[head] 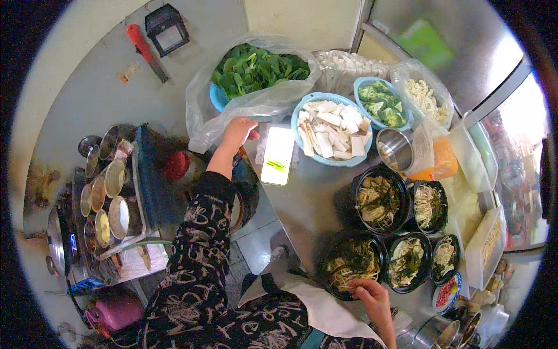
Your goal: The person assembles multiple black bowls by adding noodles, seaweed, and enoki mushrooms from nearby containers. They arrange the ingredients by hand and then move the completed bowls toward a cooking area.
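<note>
My left hand (239,132) is by the near edge of a clear plastic bag (202,126), its fingers curled. Whether it grips the plastic cannot be made out. Leafy greens (261,70) fill that bag over a blue basket (216,98). Just right of the hand lies a phone (277,156) with a lit screen. My right hand (371,295) reaches over the near rim of a black bowl (382,257), thumb and fingertips together at the food. Noodles (353,270) and dark shredded topping are in this bowl. Anything pinched there is too small to tell.
More black bowls of food, including a large one (381,198), stand on the metal table (292,209). Behind are a blue basket of pale cut slices (333,131), broccoli (381,102) and a steel container (394,148). Left, several seasoning pots (115,176) sit on a stand.
</note>
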`<state>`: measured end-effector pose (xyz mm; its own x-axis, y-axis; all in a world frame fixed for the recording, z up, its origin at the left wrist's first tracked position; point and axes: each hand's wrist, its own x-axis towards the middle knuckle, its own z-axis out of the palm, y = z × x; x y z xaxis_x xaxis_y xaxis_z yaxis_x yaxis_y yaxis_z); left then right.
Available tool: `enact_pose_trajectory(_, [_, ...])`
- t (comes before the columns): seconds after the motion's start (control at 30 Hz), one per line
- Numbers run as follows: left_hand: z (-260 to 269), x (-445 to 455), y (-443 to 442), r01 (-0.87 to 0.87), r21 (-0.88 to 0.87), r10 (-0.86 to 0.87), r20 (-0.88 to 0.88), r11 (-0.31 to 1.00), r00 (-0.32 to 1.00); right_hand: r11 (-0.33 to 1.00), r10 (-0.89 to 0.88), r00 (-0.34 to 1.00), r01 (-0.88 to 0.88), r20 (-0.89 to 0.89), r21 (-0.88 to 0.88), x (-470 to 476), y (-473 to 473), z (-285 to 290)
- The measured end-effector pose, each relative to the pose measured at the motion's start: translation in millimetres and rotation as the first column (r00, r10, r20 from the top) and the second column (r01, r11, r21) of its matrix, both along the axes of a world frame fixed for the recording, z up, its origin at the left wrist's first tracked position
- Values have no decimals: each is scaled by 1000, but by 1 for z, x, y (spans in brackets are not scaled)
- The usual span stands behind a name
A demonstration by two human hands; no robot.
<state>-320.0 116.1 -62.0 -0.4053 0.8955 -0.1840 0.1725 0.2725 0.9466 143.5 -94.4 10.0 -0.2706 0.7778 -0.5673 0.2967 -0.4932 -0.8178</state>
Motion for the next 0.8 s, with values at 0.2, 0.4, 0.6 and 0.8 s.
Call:
enact_pose_trajectory(0.2, [-7,-4,-23,47,-83,-53,-72,995,996,998,-56,998,56,6,-28,-9,4,9])
enact_pose_trajectory(0.4, [-33,-9,-39,228,-20,-229,-90,974,969,999,-45,998,46,40,-22,-17,3,9])
enact_pose_trajectory(0.6, [-49,-3,-46,242,-21,-241,57,970,969,1000,-11,998,11,61,5,-25,6,14])
enact_pose_trajectory(0.8, [-49,18,-47,223,-112,-245,-249,968,937,999,-40,998,41,58,-17,-26,6,12])
